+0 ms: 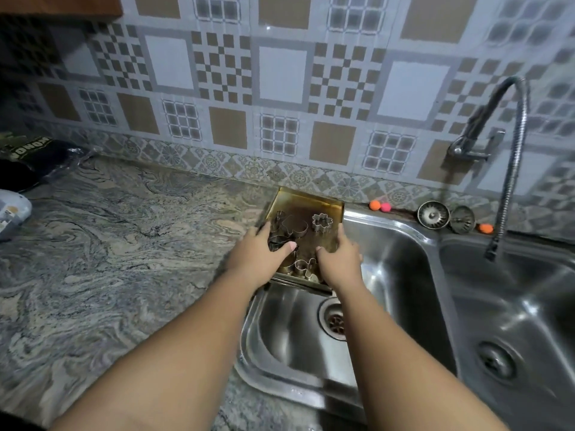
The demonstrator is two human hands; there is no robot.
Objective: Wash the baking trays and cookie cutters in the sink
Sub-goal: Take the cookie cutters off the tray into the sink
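Two bare forearms reach out from the bottom of the frame over a marbled stone counter (102, 244) and the near rim of a double stainless-steel sink (401, 244). Beyond them lies the drain (335, 321) of the left basin. The left hand (258, 255) grips the left edge of a stained, brass-coloured baking tray (306, 202), thumb laid across the tray's inside and fingers curled around its side. The right hand (340, 258) holds the tray's right edge in the same way, thumb on top and fingers wrapped under. The tray sits tilted over the far left corner of the left basin, its far end up by the wall. Inside it lie several metal cookie cutters (294, 228), among them a flower-shaped cutter (322, 221). Farther back, along the sink's rear ledge, sit small orange and pink balls (380, 206) and two metal sink strainers (433, 214). A wall-mounted tap (510, 157) with a flexible spout arcs over the right basin, against patterned tiles (280, 76).
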